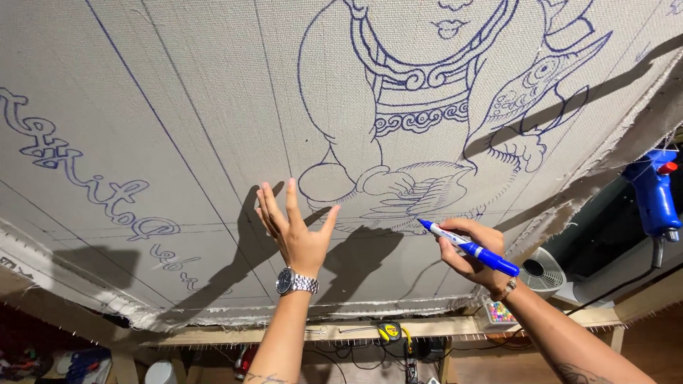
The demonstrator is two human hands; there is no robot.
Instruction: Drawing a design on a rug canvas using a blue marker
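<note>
My right hand (475, 250) has its fingers closed around a blue marker (468, 247), tip pointing up and left so that it sits just at the lowest lines of the blue outline drawing (427, 107) on the stretched canvas (213, 107). My left hand (297, 231), a metal watch (296, 282) on its wrist, is well left of the marker, fingers spread wide and holding nothing; whether the fingertips actually press the canvas I cannot tell, though their shadow falls close beside them. The marker's tip stands near the folded drapery at the foot of the drawing, right of my open palm. I judge the main risk to be a stray stroke: the cloth may give under the tip, and with my left hand so far from the marker nothing steadies the weave there, so a line could wobble or overshoot an outline already drawn. My right wrist could also brush wet ink and smear it. Right of the marker, beyond the canvas's frayed edge, hangs a blue tool (654, 195); below the marker a tape measure (388, 331) lies on the wooden frame rail (341, 329).
</note>
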